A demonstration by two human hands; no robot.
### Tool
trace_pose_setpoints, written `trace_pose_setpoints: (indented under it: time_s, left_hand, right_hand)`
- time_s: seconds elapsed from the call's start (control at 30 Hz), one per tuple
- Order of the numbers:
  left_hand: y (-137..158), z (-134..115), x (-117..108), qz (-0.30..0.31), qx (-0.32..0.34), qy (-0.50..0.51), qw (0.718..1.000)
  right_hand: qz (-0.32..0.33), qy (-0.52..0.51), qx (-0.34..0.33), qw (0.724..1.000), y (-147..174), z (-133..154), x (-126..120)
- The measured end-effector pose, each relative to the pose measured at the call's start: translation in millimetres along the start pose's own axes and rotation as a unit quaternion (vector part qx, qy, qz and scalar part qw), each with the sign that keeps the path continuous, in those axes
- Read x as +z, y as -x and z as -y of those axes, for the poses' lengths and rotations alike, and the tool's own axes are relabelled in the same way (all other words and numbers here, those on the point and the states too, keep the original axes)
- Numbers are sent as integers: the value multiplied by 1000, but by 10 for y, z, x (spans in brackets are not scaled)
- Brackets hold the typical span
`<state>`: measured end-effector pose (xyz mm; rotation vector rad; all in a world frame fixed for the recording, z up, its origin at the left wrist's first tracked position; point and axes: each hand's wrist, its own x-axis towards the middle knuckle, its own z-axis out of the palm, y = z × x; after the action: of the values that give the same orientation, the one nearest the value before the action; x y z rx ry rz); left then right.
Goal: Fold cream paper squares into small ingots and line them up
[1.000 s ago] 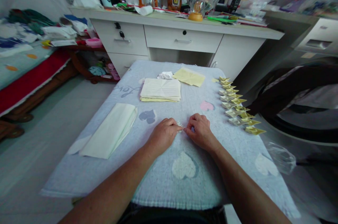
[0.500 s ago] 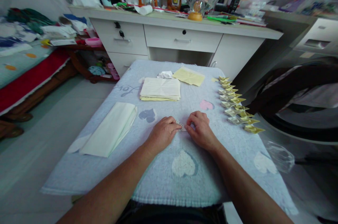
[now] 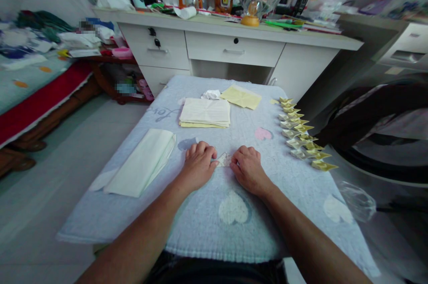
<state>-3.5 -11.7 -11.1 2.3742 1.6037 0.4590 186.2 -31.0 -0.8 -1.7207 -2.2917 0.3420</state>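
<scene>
A small folded piece of pale paper (image 3: 224,159) lies on the blue cloth between my hands. My left hand (image 3: 199,163) pinches its left end between thumb and curled fingers. At the opposite end, my right hand (image 3: 248,169) is closed on the paper in the same way. The paper's middle shows as a pointed, triangular fold, while both ends are partly hidden by fingers. Beyond my hands is a stack of white and yellow sheets (image 3: 204,112). Along the right side stand several folded paper boats (image 3: 299,143) in rows.
The cloth-covered table (image 3: 140,221) also holds a folded pale sheet (image 3: 142,161) at left, a crumpled white paper (image 3: 211,94) and a yellow sheet (image 3: 241,96) at the back. A cluttered white desk (image 3: 234,52) stands behind; a washing machine (image 3: 401,52) is at right.
My left hand has shifted left along the paper, widening the gap between my hands, so more of the folded paper shows. The whole view has shifted slightly.
</scene>
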Motion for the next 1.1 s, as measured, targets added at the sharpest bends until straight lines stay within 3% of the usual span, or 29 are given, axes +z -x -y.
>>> trace_pose_setpoints:
  time_s: [0.13,0.43,1.1]
  left_hand:
    - [23,43,-27,24,-3,-13,1000]
    - [-32,112,-113,43,9,97,994]
    - [-55,45,-118,50,-40,112,992]
  right_hand:
    - [5,23,7,1000,-3,24,-3]
    - [-1,12,8,1000,1,5,5]
    - [1,4,17,1000,-8,18,-10]
